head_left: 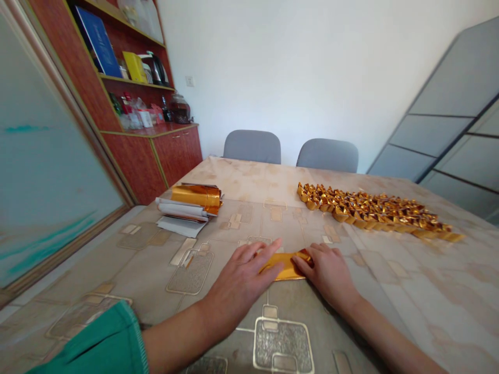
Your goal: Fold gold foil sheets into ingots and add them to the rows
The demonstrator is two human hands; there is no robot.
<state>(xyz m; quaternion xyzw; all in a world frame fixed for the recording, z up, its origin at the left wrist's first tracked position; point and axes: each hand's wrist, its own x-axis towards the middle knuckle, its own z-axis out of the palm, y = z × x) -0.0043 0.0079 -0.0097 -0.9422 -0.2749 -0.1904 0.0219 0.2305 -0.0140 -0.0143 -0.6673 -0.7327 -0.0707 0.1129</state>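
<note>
A strip of folded gold foil paper (289,266) lies flat on the table in front of me, between my two hands. My left hand (245,271) rests over its left end, with thumb and index finger apart and the fingers stretched out. At the right end, my right hand (329,271) has its fingers bent over the paper and its thumb on top, gripping the edge. Part of each end of the strip is hidden under the fingers.
Rolled gold and white paper sheets (195,200) lie at the left. Rows of folded gold foil ingots (374,208) stand at the right on the patterned table (234,337). Two grey chairs (252,146) stand behind it. A red cabinet (132,156) is at the back left.
</note>
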